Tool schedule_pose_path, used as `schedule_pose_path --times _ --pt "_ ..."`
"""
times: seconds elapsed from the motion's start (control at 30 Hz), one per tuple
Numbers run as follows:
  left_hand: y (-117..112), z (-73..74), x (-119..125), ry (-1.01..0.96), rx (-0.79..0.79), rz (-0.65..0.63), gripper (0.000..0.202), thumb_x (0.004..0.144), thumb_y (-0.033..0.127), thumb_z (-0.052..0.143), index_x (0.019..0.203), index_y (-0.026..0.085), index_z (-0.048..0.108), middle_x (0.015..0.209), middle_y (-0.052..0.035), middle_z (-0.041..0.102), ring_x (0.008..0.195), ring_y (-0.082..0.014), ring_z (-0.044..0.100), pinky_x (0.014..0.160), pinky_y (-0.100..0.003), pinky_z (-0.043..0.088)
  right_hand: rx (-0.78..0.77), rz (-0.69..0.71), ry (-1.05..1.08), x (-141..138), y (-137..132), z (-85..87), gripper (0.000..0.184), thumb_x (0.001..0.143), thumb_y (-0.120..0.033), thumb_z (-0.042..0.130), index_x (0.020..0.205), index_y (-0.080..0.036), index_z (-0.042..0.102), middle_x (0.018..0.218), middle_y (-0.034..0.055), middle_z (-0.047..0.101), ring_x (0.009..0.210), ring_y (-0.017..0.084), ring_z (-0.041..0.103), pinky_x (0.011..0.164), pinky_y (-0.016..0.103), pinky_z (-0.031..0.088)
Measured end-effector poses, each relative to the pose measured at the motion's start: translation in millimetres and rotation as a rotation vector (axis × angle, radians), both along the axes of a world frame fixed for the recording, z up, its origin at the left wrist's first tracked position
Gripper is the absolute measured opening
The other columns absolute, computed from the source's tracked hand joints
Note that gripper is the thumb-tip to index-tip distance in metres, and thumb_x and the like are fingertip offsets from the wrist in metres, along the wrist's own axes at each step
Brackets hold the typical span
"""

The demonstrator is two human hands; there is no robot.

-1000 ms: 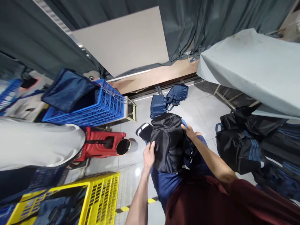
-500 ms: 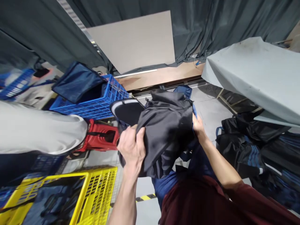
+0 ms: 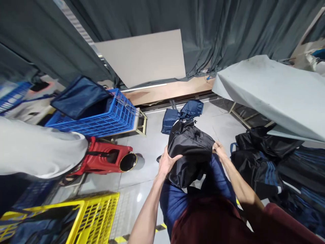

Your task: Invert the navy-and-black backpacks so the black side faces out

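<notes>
1. Black bag [image 3: 190, 145]: held between both hands, before the blue trousers [image 3: 171, 201], presumably to support both sides.
2. Left hand [image 3: 167, 161]: clasping one side, thumb laid over for steadiness; other fingers largely hidden.
3. Right hand [image 3: 220, 150]: fingers pinching the opposite edge, seemingly tensioning fabric.

- Black bag [image 3: 190, 144]: thin, creased cloth with a soft sheen.
- Blue bundles [image 3: 169, 119]: smooth, faintly shiny cloth.
- Blue crate [image 3: 111, 122] and yellow crate [image 3: 100, 213]: smooth plastic latticework.
- Floor [image 3: 130, 178]: glossy, smooth tile (one spot gleams quite brightly).
- Curtain [image 3: 152, 17]: matt, folded cloth.
- Board [image 3: 144, 57]: matt, smooth.
- Pale cover [image 3: 274, 89]: matt, creased sheeting, cloth or plastic unclear.
</notes>
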State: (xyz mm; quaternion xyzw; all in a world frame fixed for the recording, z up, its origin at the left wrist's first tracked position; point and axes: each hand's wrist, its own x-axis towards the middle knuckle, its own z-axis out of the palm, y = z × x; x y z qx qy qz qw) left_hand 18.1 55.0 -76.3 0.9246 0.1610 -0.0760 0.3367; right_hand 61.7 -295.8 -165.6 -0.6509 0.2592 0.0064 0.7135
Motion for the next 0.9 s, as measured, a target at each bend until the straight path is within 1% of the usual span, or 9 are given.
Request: schedule_pose_path --times 0.07,0.17,0.23,0.33,0.4,0.5,0.63,0.77,0.9 --pt "-5.8 -4.5 2.9 -0.031 0.047 0.028 0.099 0.087 0.059 0.096 0.168 0.024 0.051 0.148 -0.0201 0.077 0.142 -0.042 0.071 0.119 -0.052 0.054 0.008 0.064 -0.069 18.6 -11.4 22.2 0.058 0.087 -0.063 0.08 0.132 -0.027 0.079 0.138 0.0117 0.08 0.126 0.029 0.076 0.1 0.039 0.064" --pt "-17.7 -8.1 6.9 -0.071 0.118 0.055 0.079 0.091 0.06 0.092 0.154 0.021 0.064 0.135 -0.0209 0.082 0.132 -0.0426 0.076 0.111 -0.049 0.057 -0.168 0.361 -0.23 36.8 5.7 60.3 0.063 0.088 -0.068 0.084 0.139 -0.03 0.08 0.151 0.0082 0.076 0.14 0.029 0.069 0.12 0.042 0.054" --pt "-19.3 -5.2 5.3 -0.096 0.147 0.064 0.063 0.097 0.059 0.086 0.145 0.02 0.071 0.128 -0.0206 0.084 0.127 -0.0421 0.078 0.105 -0.046 0.057 -0.364 0.468 -0.266 39.0 36.6 81.5 0.054 0.087 -0.066 0.086 0.126 -0.029 0.083 0.137 0.0075 0.081 0.129 0.03 0.072 0.117 0.043 0.053" --pt "-7.9 2.4 -7.9 -0.179 0.2 0.108 0.05 0.104 0.057 0.077 0.139 0.021 0.076 0.117 -0.0192 0.085 0.116 -0.0412 0.081 0.098 -0.045 0.057 -0.532 0.464 -0.336 28.0 82.8 97.9 0.04 0.099 -0.067 0.073 0.095 -0.027 0.078 0.103 0.0055 0.081 0.104 0.027 0.072 0.101 0.037 0.053" --pt "3.0 3.9 -20.7 -0.276 0.242 0.122 0.052 0.104 0.06 0.075 0.139 0.022 0.077 0.115 -0.0174 0.085 0.111 -0.0399 0.081 0.095 -0.044 0.057 -0.567 0.417 -0.406 15.8 100.2 95.7 0.049 0.105 -0.071 0.063 0.084 -0.027 0.069 0.091 0.0038 0.074 0.093 0.024 0.067 0.093 0.033 0.05" --pt "9.6 -5.6 -35.3 -0.288 0.312 0.082 0.054 0.102 0.061 0.077 0.137 0.02 0.076 0.114 -0.0176 0.082 0.11 -0.0394 0.08 0.093 -0.043 0.057 -0.554 0.27 -0.367 0.3 105.2 73.6 0.058 0.106 -0.076 0.056 0.076 -0.027 0.053 0.079 0.0006 0.062 0.081 0.021 0.055 0.085 0.032 0.046" --pt "0.8 -29.8 -35.8 -0.095 0.314 0.029 0.046 0.105 0.044 0.075 0.142 0.017 0.072 0.113 -0.0183 0.079 0.113 -0.0381 0.078 0.096 -0.043 0.06 -0.427 0.344 -0.205 -9.3 94.5 37.2 0.061 0.103 -0.076 0.051 0.069 -0.029 0.037 0.067 -0.0026 0.046 0.072 0.019 0.043 0.074 0.034 0.042" --pt "3.9 -44.8 -31.4 -0.132 0.196 0.025 0.067 0.1 0.044 0.08 0.159 0.018 0.061 0.134 -0.0218 0.076 0.132 -0.0407 0.072 0.114 -0.052 0.058 -0.474 0.371 -0.178 -13.1 79.0 32.4 0.053 0.105 -0.07 0.057 0.074 -0.028 0.046 0.067 -0.0023 0.051 0.073 0.021 0.045 0.079 0.034 0.042" --pt "16.4 -63.3 -54.9 -0.206 0.073 0.079 0.112 0.082 0.049 0.097 0.175 0.023 0.041 0.169 -0.0233 0.057 0.165 -0.0448 0.046 0.137 -0.065 0.037 -0.55 0.41 -0.183 -16.8 60.7 41.9 0.051 0.106 -0.073 0.056 0.081 -0.028 0.058 0.078 0.0006 0.062 0.079 0.022 0.051 0.084 0.034 0.042"
